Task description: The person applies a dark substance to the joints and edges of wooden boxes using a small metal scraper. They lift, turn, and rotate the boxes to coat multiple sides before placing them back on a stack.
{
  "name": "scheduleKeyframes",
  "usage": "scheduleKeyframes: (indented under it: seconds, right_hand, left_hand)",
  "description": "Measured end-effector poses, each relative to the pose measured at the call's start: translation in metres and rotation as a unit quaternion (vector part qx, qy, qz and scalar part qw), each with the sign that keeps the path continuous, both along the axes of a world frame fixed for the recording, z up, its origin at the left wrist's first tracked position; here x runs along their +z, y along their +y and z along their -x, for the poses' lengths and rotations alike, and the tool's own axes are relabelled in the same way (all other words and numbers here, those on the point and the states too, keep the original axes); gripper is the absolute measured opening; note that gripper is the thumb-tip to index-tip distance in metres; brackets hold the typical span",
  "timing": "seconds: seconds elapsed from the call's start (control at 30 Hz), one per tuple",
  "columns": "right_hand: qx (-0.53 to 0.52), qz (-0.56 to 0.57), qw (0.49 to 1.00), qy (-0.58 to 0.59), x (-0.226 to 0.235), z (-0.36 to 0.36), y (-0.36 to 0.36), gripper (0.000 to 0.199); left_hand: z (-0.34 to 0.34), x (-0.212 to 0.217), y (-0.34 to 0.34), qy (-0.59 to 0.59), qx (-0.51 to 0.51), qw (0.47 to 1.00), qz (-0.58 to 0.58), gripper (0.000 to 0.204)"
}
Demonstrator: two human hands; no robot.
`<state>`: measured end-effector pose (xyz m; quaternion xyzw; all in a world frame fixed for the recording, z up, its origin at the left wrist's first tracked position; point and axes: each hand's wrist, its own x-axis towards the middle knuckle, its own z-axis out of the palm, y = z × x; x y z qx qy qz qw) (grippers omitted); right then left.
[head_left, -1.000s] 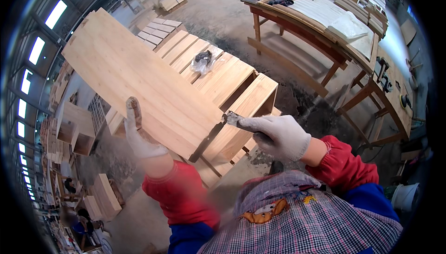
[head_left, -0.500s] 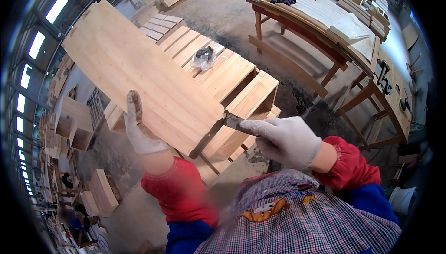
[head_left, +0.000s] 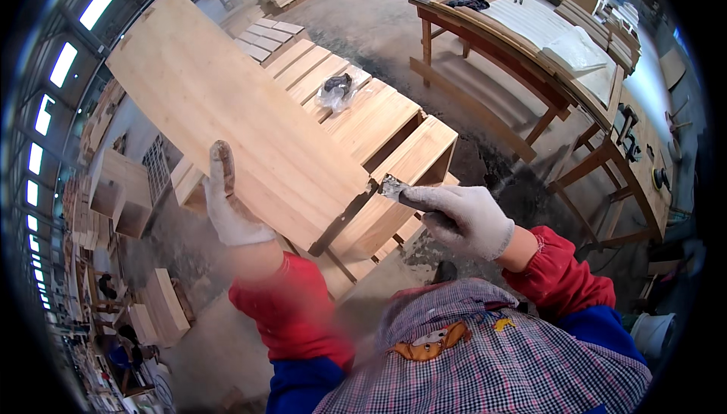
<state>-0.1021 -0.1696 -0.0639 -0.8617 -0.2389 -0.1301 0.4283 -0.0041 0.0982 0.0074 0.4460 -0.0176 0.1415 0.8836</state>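
A long pale wooden panel (head_left: 250,119) slants across the view, its near end edge dark and its near right corner uneven. My left hand (head_left: 231,206), in a white glove with stained fingertips, grips the panel's left side; most of its fingers are hidden beneath. My right hand (head_left: 473,221), also gloved, is closed round a putty knife (head_left: 392,188), forefinger stretched along it. Pale, crumbly-looking paste coats the blade, which sits just off the panel's near right corner.
Under and beyond the panel stands a row of wooden boxes (head_left: 413,149), with a clear plastic bag (head_left: 335,92) holding something dark on top. A workbench (head_left: 522,73) is at the far right, with tools on a side table (head_left: 640,164). More wooden boxes (head_left: 121,194) stand at the left.
The putty knife has drawn back slightly from the panel's corner and turned, so its paste-coated face shows. My left hand keeps its hold, and the panel has barely shifted.
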Motion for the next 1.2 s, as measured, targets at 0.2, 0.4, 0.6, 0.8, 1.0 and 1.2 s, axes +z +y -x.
scheduleKeyframes:
  seconds: [0.2,0.4,0.6,0.8,1.0,1.2]
  right_hand:
    - [0.043,0.08,0.996,0.004,0.014,0.006,0.001,0.05]
    - [0.097,0.181,0.978,-0.028,0.039,0.007,0.027,0.049]
    - [0.095,0.147,0.985,-0.01,0.022,0.007,0.025,0.046]
    - [0.094,0.167,0.981,-0.005,0.024,0.009,0.025,0.048]
    - [0.152,0.26,0.953,-0.017,0.051,0.01,0.039,0.057]
    - [0.133,0.363,0.922,-0.033,0.071,-0.011,0.026,0.054]
  left_hand:
    - [-0.005,-0.004,0.008,-0.027,-0.022,0.999,-0.032,0.048]
    - [-0.001,0.0,0.005,-0.022,-0.042,0.999,-0.018,0.048]
    - [-0.002,-0.003,0.002,0.015,0.004,1.0,0.009,0.044]
    - [-0.002,-0.003,0.006,0.011,-0.018,1.0,-0.004,0.044]
    - [-0.005,-0.011,0.009,-0.021,-0.056,0.998,-0.001,0.049]
    - [-0.001,-0.009,0.007,-0.025,-0.06,0.998,0.015,0.051]
